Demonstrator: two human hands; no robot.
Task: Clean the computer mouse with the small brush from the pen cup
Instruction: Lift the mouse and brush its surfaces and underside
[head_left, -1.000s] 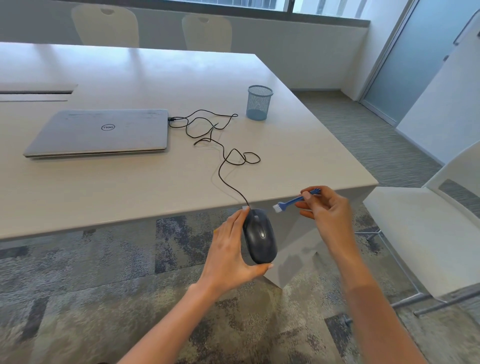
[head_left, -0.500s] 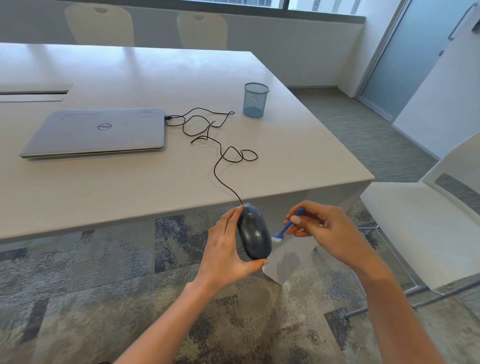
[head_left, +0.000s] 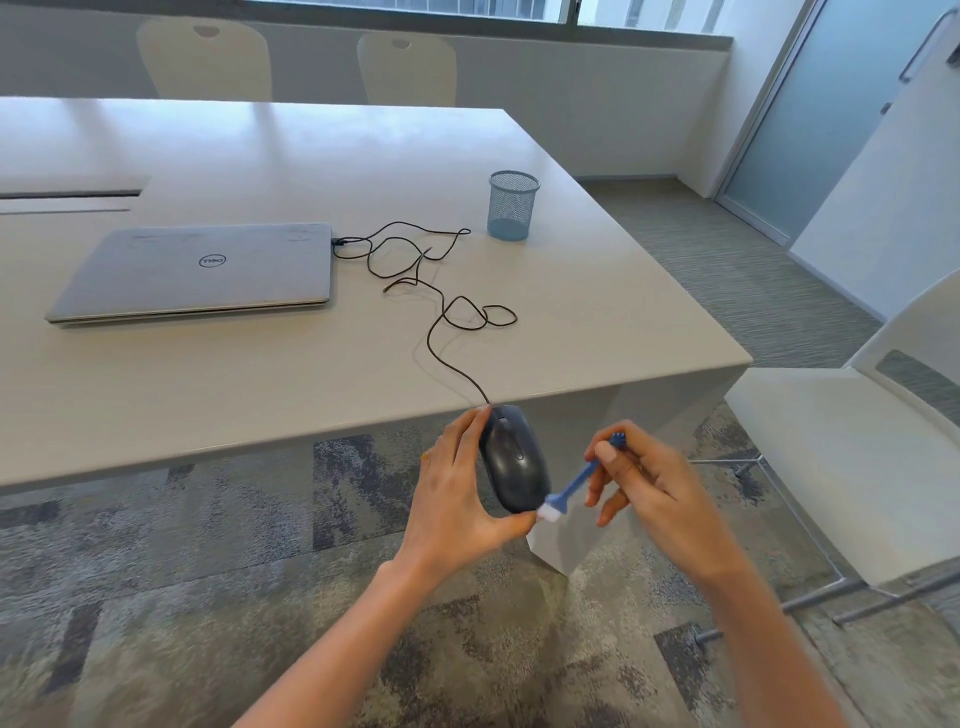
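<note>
- Two hands at work in front of the table (head_left: 571, 332) edge: our left hand (head_left: 457, 499) clamps the computer mouse (head_left: 514, 460), fingers along its far side, thumb under the near end; it is held in the air, off the table.
- Our right hand (head_left: 644, 483) pinches the small brush (head_left: 574, 486) by its blue handle, thumb and fingertips closed on the upper part.
- Change: a second ago the brush was held up and away from the mouse; half a second ago it neared the side; now its white bristles touch the mouse's near end, just beside our left thumb.
- We judge brushing has begun; most of the shell is not yet swept.
- Cord (head_left: 441, 322) trails slack to the laptop (head_left: 197, 270); the pen cup (head_left: 511, 208) stands well beyond our fingers.
</note>
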